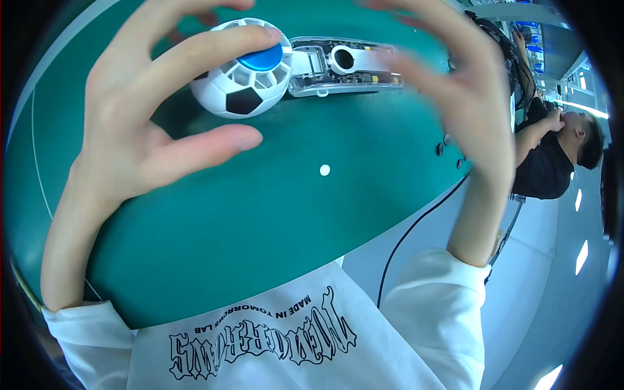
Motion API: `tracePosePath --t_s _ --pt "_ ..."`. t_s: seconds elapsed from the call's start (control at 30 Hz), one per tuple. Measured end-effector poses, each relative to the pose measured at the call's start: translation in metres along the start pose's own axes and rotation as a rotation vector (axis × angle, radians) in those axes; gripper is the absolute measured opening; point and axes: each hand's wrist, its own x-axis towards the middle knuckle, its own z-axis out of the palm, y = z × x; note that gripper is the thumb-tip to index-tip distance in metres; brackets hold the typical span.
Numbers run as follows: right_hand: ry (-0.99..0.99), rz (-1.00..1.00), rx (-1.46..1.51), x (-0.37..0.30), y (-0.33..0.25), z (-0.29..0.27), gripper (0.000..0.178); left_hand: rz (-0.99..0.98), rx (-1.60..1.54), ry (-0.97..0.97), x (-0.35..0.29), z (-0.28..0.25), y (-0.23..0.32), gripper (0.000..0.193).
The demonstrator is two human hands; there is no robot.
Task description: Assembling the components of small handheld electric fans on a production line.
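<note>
A round white plastic device [211,99] with black football patches and a slotted top sits on the green table. In its centre is a shiny blue disc [261,58]. My left hand [133,107] is open over it, index fingertip at the disc's edge and thumb held away from the ball. Joined to or touching the ball on its right is a long transparent housing [312,83] with a white arm, a black round spot and small yellow parts inside. My right hand [465,97], blurred, has its fingers apart at the housing's right end, with nothing visible in them.
A small white round piece [325,170] lies mid-table. Several small dark pieces [440,149] are near the right edge, where a black cable [406,235] hangs down. Black mesh [513,58] shows behind my right hand. Another person [549,156] in black is at far right.
</note>
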Motion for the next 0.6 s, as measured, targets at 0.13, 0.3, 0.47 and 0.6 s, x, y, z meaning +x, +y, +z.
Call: tracePosePath --t_s 0.13,0.3,0.47,0.6 --pt "-0.003 0.185 -0.235 -0.041 0.054 -0.032 0.022 0.146 0.281 0.017 -0.018 -0.014 0.014 0.05" --pt "-0.105 0.196 -0.344 -0.077 0.067 -0.021 0.015 0.115 0.13 0.073 -0.018 -0.007 0.014 0.048" --pt "-0.072 0.035 -0.305 -0.1 0.062 0.008 0.015 0.048 0.159 0.058 -0.048 -0.013 0.044 0.048" --pt "-0.104 0.236 -0.18 -0.081 0.052 -0.004 0.013 -0.011 0.176 0.055 -0.036 -0.005 0.005 0.048"
